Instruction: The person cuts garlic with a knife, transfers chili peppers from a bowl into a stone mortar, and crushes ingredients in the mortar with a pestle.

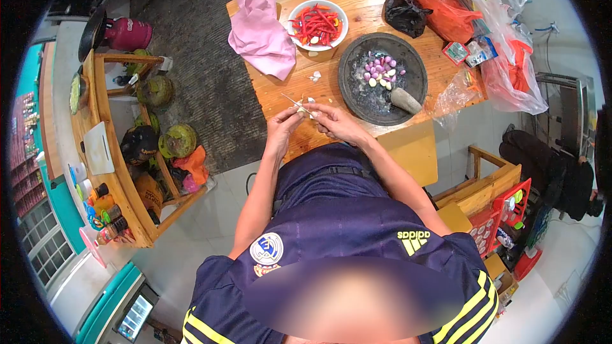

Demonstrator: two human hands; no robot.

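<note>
My left hand (285, 125) and my right hand (333, 122) meet over the near left edge of the wooden table (274, 92). Between their fingertips is a small piece of garlic (305, 109) with pale skin and a thin stalk. The fingers of both hands are pinched on it. Just beyond them lies a bit of garlic (315, 76) on the wood. To the right, a dark stone mortar (352, 86) holds shallots (373, 70), several pale garlic cloves (382, 82) and a stone pestle (405, 100).
A white bowl of red chilies (317, 23) stands at the back, beside a pink cloth (262, 35). A black plastic bag (406, 15), an orange bag (440, 0) and clear bags (510, 79) lie at the right. A yellow stool (408, 153) is below the table edge.
</note>
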